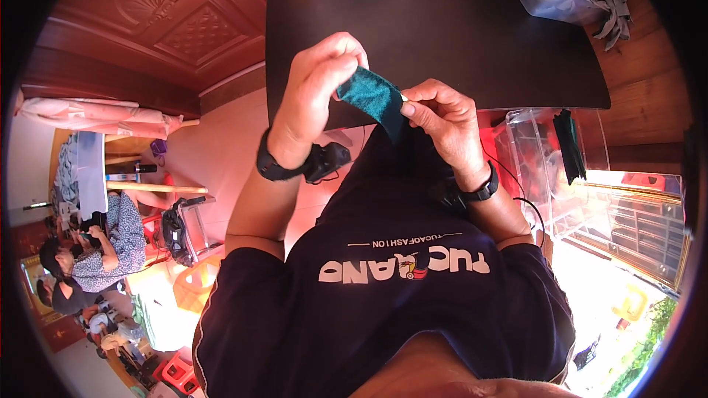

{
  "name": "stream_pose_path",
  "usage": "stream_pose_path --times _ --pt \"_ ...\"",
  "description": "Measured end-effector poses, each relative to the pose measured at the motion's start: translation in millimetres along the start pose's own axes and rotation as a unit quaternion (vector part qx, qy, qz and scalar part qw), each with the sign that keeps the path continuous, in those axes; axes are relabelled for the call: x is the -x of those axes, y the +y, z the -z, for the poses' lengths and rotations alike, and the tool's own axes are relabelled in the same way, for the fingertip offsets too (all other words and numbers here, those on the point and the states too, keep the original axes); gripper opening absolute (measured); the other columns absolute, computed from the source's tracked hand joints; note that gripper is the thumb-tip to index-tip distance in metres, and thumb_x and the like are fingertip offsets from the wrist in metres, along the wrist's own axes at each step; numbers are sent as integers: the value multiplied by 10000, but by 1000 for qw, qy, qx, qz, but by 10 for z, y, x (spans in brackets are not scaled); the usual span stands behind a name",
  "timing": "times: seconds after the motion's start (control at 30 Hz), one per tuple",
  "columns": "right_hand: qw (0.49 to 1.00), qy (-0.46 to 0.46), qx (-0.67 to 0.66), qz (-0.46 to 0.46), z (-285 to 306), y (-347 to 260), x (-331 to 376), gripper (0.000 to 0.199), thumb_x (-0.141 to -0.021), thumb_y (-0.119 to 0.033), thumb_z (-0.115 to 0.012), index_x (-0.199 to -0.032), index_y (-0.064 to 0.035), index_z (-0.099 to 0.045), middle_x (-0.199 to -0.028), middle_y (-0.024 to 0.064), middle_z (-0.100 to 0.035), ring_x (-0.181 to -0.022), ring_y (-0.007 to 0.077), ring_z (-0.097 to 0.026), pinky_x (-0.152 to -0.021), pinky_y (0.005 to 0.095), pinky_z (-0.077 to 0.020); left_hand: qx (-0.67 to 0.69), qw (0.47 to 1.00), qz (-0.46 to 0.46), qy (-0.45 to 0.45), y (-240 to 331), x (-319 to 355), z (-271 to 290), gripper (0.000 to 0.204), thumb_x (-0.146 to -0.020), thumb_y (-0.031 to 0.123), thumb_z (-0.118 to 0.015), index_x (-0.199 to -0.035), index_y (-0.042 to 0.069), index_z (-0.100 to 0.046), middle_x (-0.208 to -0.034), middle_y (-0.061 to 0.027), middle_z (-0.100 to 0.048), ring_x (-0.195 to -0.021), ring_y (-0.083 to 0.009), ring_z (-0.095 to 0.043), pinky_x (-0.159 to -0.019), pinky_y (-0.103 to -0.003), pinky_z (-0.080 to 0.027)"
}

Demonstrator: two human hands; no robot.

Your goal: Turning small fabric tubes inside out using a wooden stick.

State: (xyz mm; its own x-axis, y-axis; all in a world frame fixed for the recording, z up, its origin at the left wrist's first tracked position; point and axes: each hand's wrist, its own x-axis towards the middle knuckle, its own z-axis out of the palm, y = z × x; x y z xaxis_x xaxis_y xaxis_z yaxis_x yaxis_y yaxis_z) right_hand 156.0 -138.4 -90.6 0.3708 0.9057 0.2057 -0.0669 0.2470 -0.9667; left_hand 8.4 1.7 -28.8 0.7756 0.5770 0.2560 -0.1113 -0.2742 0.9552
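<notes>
A strip of dark green, velvety fabric [367, 94] is stretched between my two hands, just off the near edge of the black table. My left hand [316, 85] grips its upper left end, with fingers curled over the top and partly hidden from view. My right hand [446, 119] pinches the strip's right edge between thumb and forefinger. The lower corner of the fabric hangs down and blends into my dark clothes. Black straps circle both wrists, and a small black device [327, 162] shows beside the left one.
The black table [442, 37] spreads out beyond my hands. At its far right, a clear bin [558, 6] overflows with grey cloth. A transparent box [527, 140] stands to the right, with dark green cloth [569, 146] over its edge. Other people [99, 258] sit at left.
</notes>
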Motion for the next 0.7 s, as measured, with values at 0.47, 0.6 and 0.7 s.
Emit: stream_pose_path --times 0.47,0.6,0.7 --pt "975 -153 -32 -158 318 -228 -166 196 -917 -181 -575 -962 -2 -641 -674 -14 -572 -515 28 -433 -455 164 -336 270 941 84 -188 -98 -108 198 370 -698 77 -421 -986 -52 -614 -852 -103 -638 -567 -100 -524 -478 -201 -407" --pt "949 -181 -137 -221 275 -134 -120 195 -917 -179 -567 -950 5 -623 -644 2 -546 -472 33 -403 -408 161 -287 285 934 31 -214 -202 -107 124 293 -680 21 -417 -894 -30 -611 -791 -83 -613 -578 -102 -521 -503 -218 -411" --pt "922 -198 -220 -251 234 -52 -107 195 -914 -170 -567 -950 18 -600 -634 26 -538 -441 41 -399 -384 158 -275 311 927 -1 -208 -201 -71 70 203 -740 8 -432 -872 -20 -584 -763 -75 -592 -556 -110 -535 -501 -213 -425"
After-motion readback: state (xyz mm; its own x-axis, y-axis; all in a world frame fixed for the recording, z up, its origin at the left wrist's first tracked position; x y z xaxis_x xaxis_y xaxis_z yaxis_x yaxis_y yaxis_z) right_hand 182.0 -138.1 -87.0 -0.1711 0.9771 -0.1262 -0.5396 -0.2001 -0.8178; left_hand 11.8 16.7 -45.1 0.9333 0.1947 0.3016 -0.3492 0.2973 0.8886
